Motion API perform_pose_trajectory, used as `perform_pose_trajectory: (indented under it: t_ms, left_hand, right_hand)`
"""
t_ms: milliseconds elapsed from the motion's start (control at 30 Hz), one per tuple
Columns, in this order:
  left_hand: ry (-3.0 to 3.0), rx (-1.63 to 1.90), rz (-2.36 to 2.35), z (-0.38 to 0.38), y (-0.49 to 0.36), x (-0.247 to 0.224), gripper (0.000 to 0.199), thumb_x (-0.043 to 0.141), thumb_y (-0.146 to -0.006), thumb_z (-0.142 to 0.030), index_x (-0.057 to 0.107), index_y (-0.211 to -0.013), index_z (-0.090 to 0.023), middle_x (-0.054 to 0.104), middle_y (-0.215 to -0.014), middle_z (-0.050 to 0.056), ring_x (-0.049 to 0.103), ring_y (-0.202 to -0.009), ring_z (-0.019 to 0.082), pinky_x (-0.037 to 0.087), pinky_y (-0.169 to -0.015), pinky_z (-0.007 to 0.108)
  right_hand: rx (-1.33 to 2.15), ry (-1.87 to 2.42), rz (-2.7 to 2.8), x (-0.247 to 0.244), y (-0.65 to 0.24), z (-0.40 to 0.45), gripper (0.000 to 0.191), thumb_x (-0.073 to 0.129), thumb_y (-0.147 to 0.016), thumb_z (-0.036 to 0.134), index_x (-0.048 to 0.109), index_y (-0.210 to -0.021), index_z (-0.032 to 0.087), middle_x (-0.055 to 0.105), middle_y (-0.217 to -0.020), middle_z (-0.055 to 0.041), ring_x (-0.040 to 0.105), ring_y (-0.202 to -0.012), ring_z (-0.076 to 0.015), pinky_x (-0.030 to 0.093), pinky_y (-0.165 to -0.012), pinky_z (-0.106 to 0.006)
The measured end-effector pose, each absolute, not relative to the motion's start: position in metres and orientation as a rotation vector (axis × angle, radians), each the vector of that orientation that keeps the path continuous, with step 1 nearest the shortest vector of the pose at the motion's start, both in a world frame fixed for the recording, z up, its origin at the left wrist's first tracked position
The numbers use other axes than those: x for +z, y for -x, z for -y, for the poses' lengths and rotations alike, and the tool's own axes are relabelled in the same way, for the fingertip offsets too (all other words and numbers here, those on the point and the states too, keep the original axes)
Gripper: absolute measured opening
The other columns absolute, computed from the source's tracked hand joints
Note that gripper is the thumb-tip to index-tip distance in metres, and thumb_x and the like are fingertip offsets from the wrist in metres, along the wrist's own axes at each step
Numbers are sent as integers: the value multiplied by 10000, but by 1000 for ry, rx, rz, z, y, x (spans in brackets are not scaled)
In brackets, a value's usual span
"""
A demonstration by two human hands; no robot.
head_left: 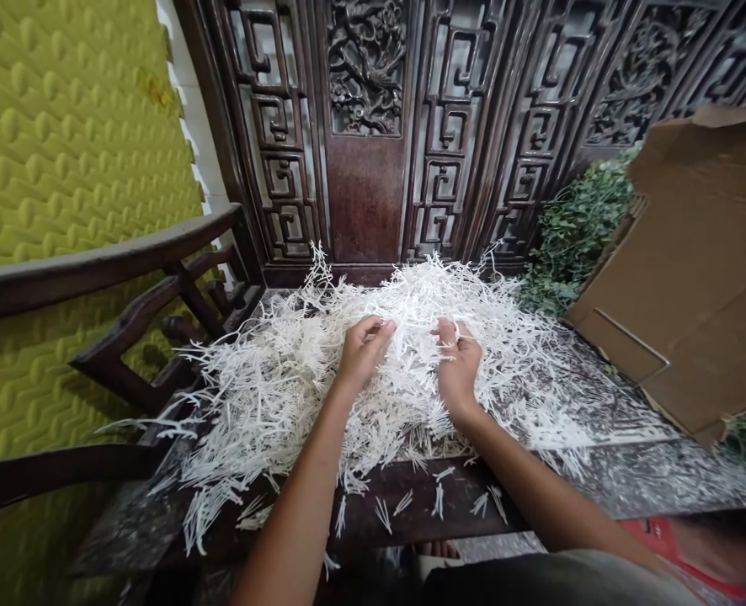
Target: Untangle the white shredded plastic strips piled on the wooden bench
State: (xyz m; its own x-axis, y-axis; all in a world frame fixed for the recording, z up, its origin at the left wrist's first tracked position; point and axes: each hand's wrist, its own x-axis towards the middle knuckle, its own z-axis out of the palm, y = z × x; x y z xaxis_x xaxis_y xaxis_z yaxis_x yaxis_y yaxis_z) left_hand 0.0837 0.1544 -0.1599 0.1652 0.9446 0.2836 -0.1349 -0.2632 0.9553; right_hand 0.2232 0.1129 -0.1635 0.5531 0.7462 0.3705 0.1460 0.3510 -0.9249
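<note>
A wide heap of white branching plastic sprigs [285,379] spreads over a dark wooden bench seat [411,505]. Over the middle of the heap my left hand [364,349] is closed, thumb and fingers pinching a white sprig. To its right my right hand [459,366] is closed too, its curled fingers around the thin end of a white sprig. The tips of both hands blend into the white pile behind, so the exact outline of what they hold is hard to see.
A carved dark wooden backrest [365,198] stands behind the heap, with an armrest [101,261] at left. On the right, a torn cardboard box [682,269] leans beside green artificial foliage [588,223]. A yellow textured panel [76,126] covers the left wall.
</note>
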Motion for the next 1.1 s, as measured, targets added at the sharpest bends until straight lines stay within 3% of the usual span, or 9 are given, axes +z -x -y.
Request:
perform_pose_trajectory:
  t_ms: [100,200,300,367,467,567,633,867,1100]
  left_hand:
    - [-1392,1307,-807,-155,-83,-161,341,621,-821,-480,561,-686,-172,459,-627,-24,406,-583,98,323,-550,210]
    - [-1396,1272,-758,-157,-84,-165,340,589,-842,-488,580,-726,-169,502,-658,-18,441,-596,98,347,-557,202]
    - [-1338,1192,-736,-161,-86,-174,319,586,-837,-480,611,-780,-167,538,-651,-17,461,-555,99,369,-529,203]
    - [-1318,1146,-712,-163,-87,-179,291,602,-821,-456,644,-833,-169,587,-668,-2,509,-562,118,410,-536,220]
    - [-1381,1151,-688,-164,-88,-182,239,647,-779,-401,683,-857,-179,654,-732,37,607,-703,186,501,-677,291]
    - [-1473,1199,-705,-161,-86,-176,207,694,-728,-351,699,-852,-185,688,-823,58,632,-853,236,493,-862,356]
    - [-1520,1219,-707,-157,-85,-171,206,711,-704,-324,702,-851,-180,692,-880,65,630,-905,248,473,-908,364]
    - [-1587,1249,-762,-152,-82,-165,179,712,-678,-324,672,-768,-175,661,-803,57,616,-868,250,485,-806,338]
    - [-1561,1224,-690,-157,-83,-167,232,720,-622,-319,653,-760,-146,646,-780,53,607,-782,219,468,-736,302]
  right_hand:
    - [540,1152,1025,-159,-221,-109,312,518,-895,489,573,-780,204,493,-702,11,437,-639,-143,363,-617,-265]
    - [664,1147,1160,-156,-220,-108,293,566,-861,482,616,-974,216,602,-928,-35,534,-784,-179,422,-704,-296]
    - [827,1157,1225,-158,-220,-110,395,625,-812,478,602,-1107,217,633,-1004,-60,584,-832,-209,456,-733,-337]
    - [849,1140,1264,-160,-220,-112,390,673,-776,463,619,-1069,210,647,-998,-60,601,-873,-221,461,-776,-353]
    - [773,1126,1328,-161,-219,-113,321,694,-771,435,637,-986,204,657,-979,-55,601,-908,-223,449,-824,-354]
    - [729,1122,1357,-158,-217,-110,308,679,-794,425,622,-1004,208,644,-970,-55,590,-886,-215,448,-797,-340]
    - [737,1118,1359,-156,-217,-107,328,694,-784,421,601,-1023,216,628,-960,-50,579,-850,-205,448,-753,-325]
    - [761,1159,1357,-160,-220,-108,328,765,-718,374,577,-930,209,577,-878,-15,515,-700,-149,398,-632,-277]
    - [849,1185,1353,-169,-222,-115,336,762,-706,377,591,-937,203,624,-899,-34,580,-788,-195,442,-715,-317]
